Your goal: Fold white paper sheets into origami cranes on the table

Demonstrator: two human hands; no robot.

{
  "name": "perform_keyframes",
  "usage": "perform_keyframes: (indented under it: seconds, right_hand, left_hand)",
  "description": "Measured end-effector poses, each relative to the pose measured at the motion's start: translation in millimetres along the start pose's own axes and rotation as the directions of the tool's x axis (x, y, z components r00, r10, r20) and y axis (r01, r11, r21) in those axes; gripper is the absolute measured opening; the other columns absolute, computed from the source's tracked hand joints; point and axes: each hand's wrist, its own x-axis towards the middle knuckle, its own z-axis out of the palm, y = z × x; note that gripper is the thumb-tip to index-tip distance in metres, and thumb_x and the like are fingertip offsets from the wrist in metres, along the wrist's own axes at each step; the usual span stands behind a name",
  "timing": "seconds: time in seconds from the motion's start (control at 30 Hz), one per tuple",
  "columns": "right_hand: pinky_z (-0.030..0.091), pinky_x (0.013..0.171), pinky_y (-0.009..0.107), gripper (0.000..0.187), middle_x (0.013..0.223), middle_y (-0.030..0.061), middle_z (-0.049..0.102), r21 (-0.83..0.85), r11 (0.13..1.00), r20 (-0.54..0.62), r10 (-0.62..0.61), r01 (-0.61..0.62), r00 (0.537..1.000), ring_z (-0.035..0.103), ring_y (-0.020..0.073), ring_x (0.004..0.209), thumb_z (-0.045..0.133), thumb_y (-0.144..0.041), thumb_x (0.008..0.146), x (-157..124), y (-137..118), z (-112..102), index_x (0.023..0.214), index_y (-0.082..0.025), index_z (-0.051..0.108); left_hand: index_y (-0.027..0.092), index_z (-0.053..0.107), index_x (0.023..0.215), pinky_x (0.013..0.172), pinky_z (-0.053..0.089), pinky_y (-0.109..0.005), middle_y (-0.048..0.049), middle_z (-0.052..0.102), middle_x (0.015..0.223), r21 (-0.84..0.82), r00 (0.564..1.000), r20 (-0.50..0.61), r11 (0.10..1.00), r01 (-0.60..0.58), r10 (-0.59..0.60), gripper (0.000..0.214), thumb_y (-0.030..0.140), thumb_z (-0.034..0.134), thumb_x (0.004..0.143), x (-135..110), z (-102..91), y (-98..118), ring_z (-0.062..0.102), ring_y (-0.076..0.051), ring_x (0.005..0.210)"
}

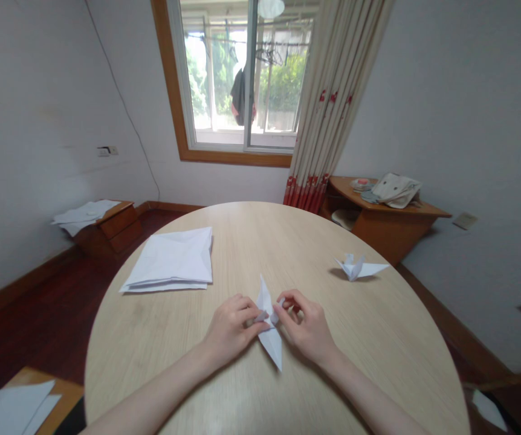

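A white folded paper crane (271, 349) is held between my two hands over the near middle of the round table (260, 241). One long pointed wing reaches away from me and the other points back toward me. My left hand (236, 323) pinches the crane's left side between thumb and fingers. On the opposite side, my right hand (306, 323) has its thumb and fingertips closed on a narrow folded end. The fingers partly hide the crane's middle. Another paper crane (355, 268) stands at the table's right, apart from my hands.
A stack of white paper (172, 257) lies at the table's left. Beyond the table are a wooden desk (387, 208) with a bag and papers, and a low drawer cabinet (115, 228) with sheets. More paper (13, 405) rests on a wooden surface at lower left.
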Motion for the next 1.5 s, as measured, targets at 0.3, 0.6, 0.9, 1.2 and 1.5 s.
perform_keyframes:
  seconds: [0.3,0.6,0.9,1.2,1.5]
  right_hand:
    - [0.033,0.043,0.022,0.010,0.059,-0.0039,0.049,0.146,0.975,0.083,0.159,-0.170,0.984,0.042,0.0106,0.046,0.052,-0.028,0.082,2,6,0,0.087,-0.020,0.056]
    - [0.045,0.074,0.031,0.012,0.086,0.0050,0.057,0.099,0.992,0.091,-0.090,0.081,0.992,0.054,0.0191,0.084,0.048,-0.024,0.088,7,9,-5,0.079,-0.021,0.056]
    - [0.045,0.073,0.032,0.008,0.079,0.0028,0.063,0.035,0.996,0.160,-0.083,0.078,0.984,0.058,0.0191,0.078,0.060,-0.025,0.082,6,13,-6,0.076,-0.022,0.057]
    - [0.044,0.063,0.028,0.004,0.072,0.0003,0.068,0.055,0.996,0.153,0.065,-0.074,0.986,0.059,0.0160,0.065,0.063,-0.025,0.077,7,16,-4,0.075,-0.022,0.066]
    - [0.042,0.061,0.029,0.015,0.065,0.0007,0.067,0.009,0.998,0.105,0.064,-0.065,0.992,0.059,0.0164,0.062,0.062,-0.021,0.078,4,14,-2,0.064,-0.021,0.065]
  left_hand:
    - [0.021,0.073,0.084,0.069,0.044,-0.029,-0.0045,0.068,0.079,-0.022,0.999,0.021,0.999,0.042,-0.042,0.016,0.034,0.064,0.086,0,-0.3,-1,0.059,-0.018,0.077]
    - [0.021,0.073,0.083,0.069,0.043,-0.028,-0.0038,0.067,0.079,-0.033,0.999,0.015,0.999,0.035,-0.035,0.015,0.033,0.064,0.085,0,-0.7,-1,0.059,-0.018,0.077]
    - [0.019,0.069,0.077,0.067,0.042,-0.027,-0.0042,0.065,0.076,-0.010,0.999,0.016,1.000,0.029,-0.029,0.029,0.042,0.057,0.089,1,-1.5,-3,0.057,-0.017,0.075]
    - [0.018,0.067,0.076,0.063,0.038,-0.026,-0.0025,0.061,0.069,-0.023,0.999,-0.026,1.000,0.020,-0.021,0.025,0.039,0.060,0.088,1,-1.1,-2,0.053,-0.017,0.069]
    - [0.018,0.062,0.071,0.063,0.038,-0.025,-0.0019,0.059,0.068,-0.032,0.999,-0.027,0.999,0.019,-0.020,0.034,0.037,0.048,0.094,0,-1.7,-2,0.053,-0.015,0.069]
